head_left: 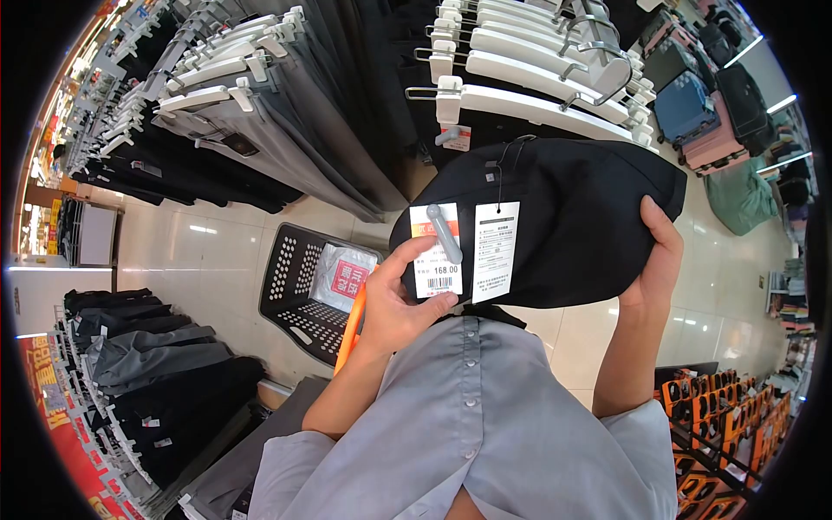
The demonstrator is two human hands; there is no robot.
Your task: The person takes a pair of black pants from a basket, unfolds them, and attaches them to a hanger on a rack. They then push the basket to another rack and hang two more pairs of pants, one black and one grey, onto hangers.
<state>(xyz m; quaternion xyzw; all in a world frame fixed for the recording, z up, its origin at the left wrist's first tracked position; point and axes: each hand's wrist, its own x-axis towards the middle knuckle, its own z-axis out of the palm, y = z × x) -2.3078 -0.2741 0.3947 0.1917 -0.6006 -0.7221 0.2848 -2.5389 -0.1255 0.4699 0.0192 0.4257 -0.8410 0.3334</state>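
Folded black trousers [563,221] are held up in front of my chest, with a white hanger above them. My left hand [403,299] pinches the white price tag [439,276], which reads 168.00 and has a grey security tag [445,234] lying over it. Beside it a white printed label [496,251] hangs from a black cord. My right hand [652,251] grips the right edge of the trousers, thumb on top and the other fingers hidden beneath. Close to my left forearm is the orange handle [351,328] of a black basket [290,269].
Inside the basket lies a clear plastic package [329,269] with a red label. White hangers [537,104] line the rack ahead. Grey trousers [286,130] hang at the left, dark clothes [165,399] lower left. Suitcases [706,113] stand upper right, orange-framed displays [728,416] lower right.
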